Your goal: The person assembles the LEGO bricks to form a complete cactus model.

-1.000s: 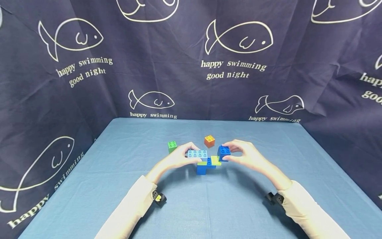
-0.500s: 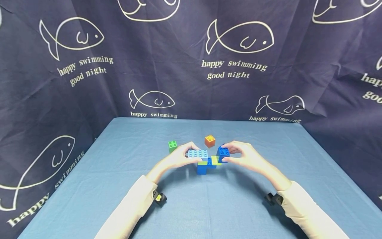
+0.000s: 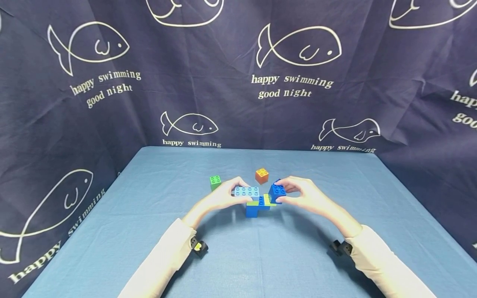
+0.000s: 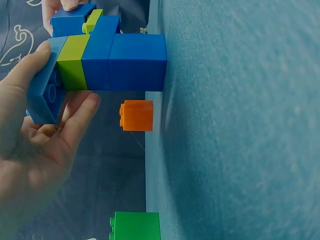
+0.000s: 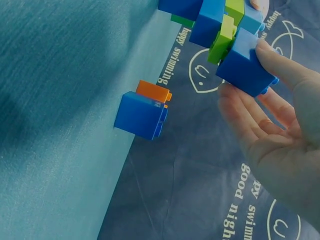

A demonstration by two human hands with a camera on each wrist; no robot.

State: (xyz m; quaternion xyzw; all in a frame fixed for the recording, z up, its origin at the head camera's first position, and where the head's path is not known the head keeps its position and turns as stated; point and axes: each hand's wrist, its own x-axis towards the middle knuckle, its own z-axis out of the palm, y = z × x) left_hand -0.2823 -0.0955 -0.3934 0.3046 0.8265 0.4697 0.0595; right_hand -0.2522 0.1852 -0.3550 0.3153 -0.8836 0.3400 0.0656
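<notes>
My left hand grips a light blue brick at the top left of a small brick build. Below it are a yellow-green brick, a long blue brick and a lower blue brick standing on the table. Thumb and fingers of my right hand pinch a square blue brick, slightly tilted. It sits over a second yellow-green brick at the build's right end; whether its underside is seated on the studs I cannot tell.
Behind the build an orange brick lies on the blue-covered table. A green brick stands by my left hand. In the right wrist view, another blue brick is beside the orange one. A dark fish-patterned cloth hangs behind.
My right hand has moved slightly left and down with the square blue brick, closer onto the yellow-green brick. The left hand stays on the light blue brick.
</notes>
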